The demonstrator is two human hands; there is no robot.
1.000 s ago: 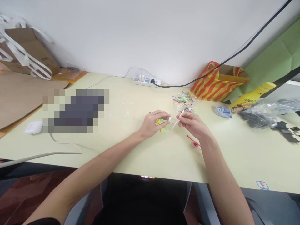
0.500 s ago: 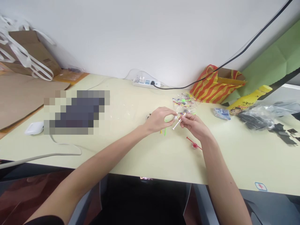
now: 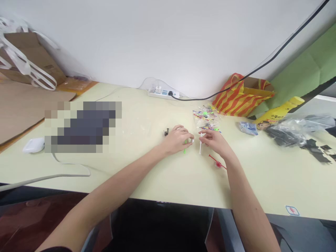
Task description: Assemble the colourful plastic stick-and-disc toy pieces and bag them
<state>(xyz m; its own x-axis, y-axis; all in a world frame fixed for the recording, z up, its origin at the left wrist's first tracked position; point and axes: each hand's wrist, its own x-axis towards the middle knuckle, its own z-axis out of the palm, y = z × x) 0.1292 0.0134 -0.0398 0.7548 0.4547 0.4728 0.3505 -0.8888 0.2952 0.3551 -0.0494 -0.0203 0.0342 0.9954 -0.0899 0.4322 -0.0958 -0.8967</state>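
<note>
My left hand [image 3: 180, 140] pinches a small white piece [image 3: 192, 140] above a green stick [image 3: 185, 151]; my right hand [image 3: 215, 141], just beside it, grips a white stick [image 3: 201, 147]. A red stick [image 3: 217, 161] lies by my right wrist.

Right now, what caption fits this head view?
Left hand pinches a green stick, right hand a white stick.

Right hand [image 3: 215, 141] on white stick [image 3: 200, 147]
</note>
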